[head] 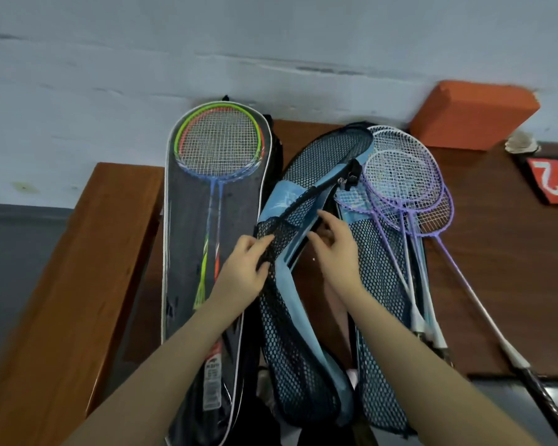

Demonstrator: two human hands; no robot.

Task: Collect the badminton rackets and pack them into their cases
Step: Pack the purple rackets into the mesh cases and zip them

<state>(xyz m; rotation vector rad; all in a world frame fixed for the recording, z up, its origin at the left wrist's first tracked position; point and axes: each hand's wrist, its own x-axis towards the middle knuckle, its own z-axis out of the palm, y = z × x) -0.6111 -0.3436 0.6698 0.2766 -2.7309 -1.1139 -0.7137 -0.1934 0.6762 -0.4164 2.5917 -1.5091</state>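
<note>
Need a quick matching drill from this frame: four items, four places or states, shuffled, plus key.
Items:
1. green and orange rackets
2. purple rackets
3. orange block
4. left hand

Places or states:
A. against the wall, far right of the table
B. pinching the black mesh of the blue case
C. lying inside the open grey case
D. heads overlapping, right of the blue case flap

Pairs: 1-C, 2-D, 3-A, 4-B
</note>
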